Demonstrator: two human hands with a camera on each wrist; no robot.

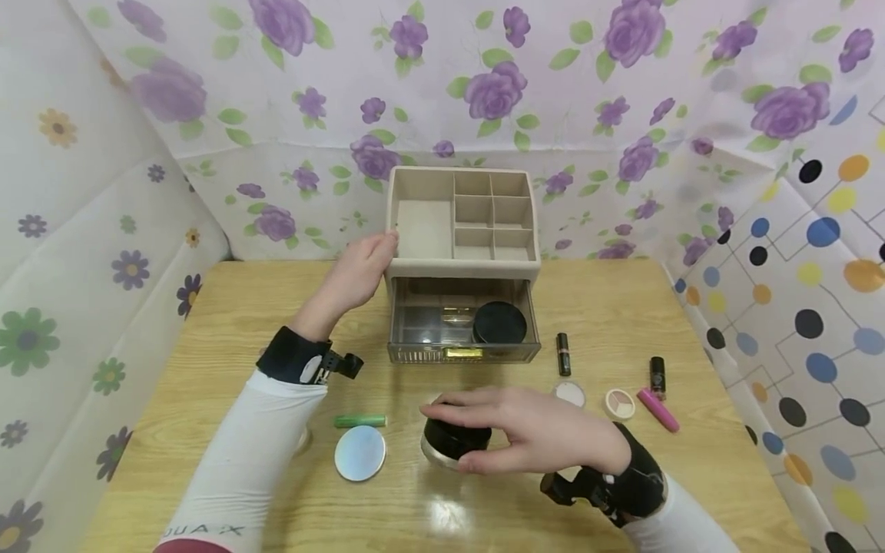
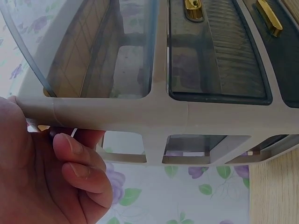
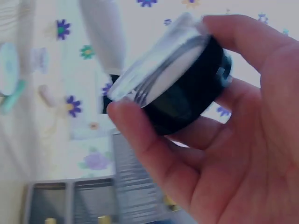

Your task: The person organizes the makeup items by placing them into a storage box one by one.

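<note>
The right hand is gripping a black-lidded jar over the surface, before the open drawer; the left hand is clasping the organizer. Sleeve lettering is showing illegibly.

White sleeves (grey lettering on the left), black wrist straps, small black mounts, dark-red cloth

Left hand forward; right hand nearer
</note>
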